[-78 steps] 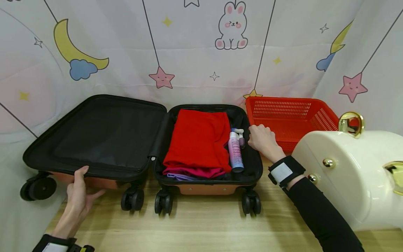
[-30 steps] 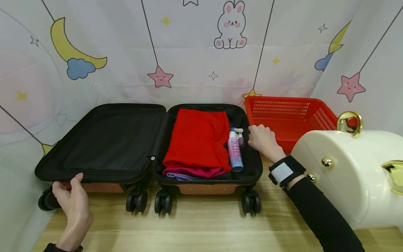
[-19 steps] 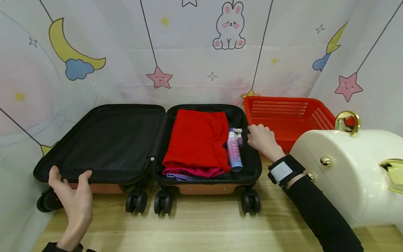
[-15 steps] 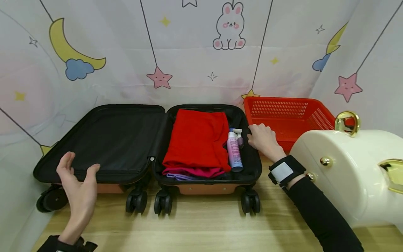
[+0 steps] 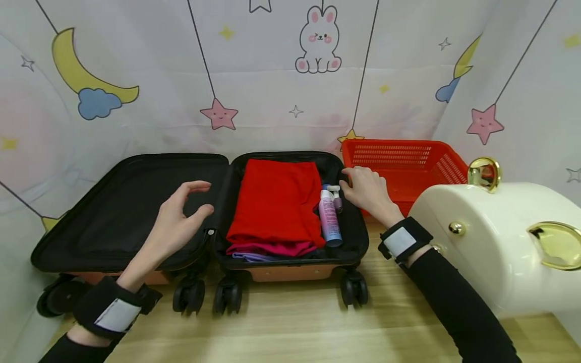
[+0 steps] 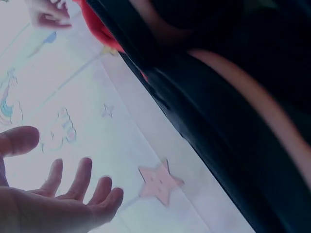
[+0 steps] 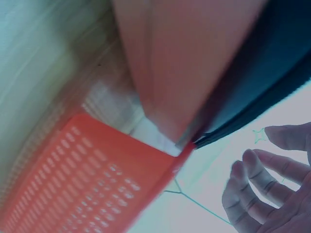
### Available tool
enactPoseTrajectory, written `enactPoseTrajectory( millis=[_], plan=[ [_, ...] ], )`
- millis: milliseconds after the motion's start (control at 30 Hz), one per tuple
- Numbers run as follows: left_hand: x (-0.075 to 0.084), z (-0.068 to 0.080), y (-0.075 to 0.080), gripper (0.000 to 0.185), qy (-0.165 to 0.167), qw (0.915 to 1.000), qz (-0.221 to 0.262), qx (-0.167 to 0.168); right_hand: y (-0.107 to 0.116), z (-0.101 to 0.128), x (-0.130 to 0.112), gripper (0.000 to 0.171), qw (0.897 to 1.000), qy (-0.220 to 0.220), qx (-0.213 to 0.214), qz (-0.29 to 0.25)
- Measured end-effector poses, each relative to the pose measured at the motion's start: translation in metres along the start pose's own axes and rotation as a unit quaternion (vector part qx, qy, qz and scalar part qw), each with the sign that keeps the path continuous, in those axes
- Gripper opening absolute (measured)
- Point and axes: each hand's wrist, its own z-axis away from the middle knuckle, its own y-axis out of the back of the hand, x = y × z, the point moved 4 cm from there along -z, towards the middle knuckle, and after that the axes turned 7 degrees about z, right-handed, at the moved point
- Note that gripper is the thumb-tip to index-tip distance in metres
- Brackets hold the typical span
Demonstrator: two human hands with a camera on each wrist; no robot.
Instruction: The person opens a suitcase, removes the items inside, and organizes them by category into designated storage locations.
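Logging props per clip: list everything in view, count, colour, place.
Suitcase: 1, black, orange, centre left
Red cloth: 1, red, in suitcase
Lower cloths: 2, pink, purple, beneath
Large bottle: 1, pink, blue, beside cloth
Small bottle: 1, purple, behind it
Basket: 1, red, right
Container: 1, cream, far right
Backdrop: 1, white, behind
Tabletop: 1, tan, below
Sleeves: 2, black, forearms
Wrist straps: 2, black, wrists
Left hand: 1, over suitcase
Right hand: 1, by suitcase's right edge

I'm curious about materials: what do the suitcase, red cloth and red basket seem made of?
Suitcase: shell probably hard plastic, by its smooth, stiff side.
Red cloth: soft, matte fabric, judging by its folds; fibre unclear.
Red basket: likely moulded plastic, slightly shiny, with regular slots through its walls.
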Motion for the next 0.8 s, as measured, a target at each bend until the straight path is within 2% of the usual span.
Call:
enactPoseTrajectory(
  millis=[167,333,533,667,800],
  plan=[
    [0.01,-0.023,-0.017,0.044,0.012,0.9982,-0.002,-0.059,0.009,-0.009,-0.01,0.042,1.0,0.01,-0.007,-0.004],
    [0.019,-0.044,-0.024,0.046,0.029,0.9951,-0.012,-0.094,0.02,-0.019,-0.018,0.045,1.0,0.02,-0.015,-0.007],
    [0.012,-0.062,-0.034,0.047,0.063,0.9877,-0.043,-0.137,0.022,-0.03,-0.029,0.046,0.998,0.027,-0.05,-0.027],
    [-0.001,-0.07,-0.045,0.051,0.094,0.9758,-0.071,-0.184,0.017,-0.037,-0.034,0.048,0.994,0.025,-0.099,-0.044],
    [-0.014,-0.076,-0.057,0.056,0.127,0.9546,-0.101,-0.25,0.004,-0.041,-0.038,0.053,0.98,0.037,-0.191,-0.04]
  ],
)
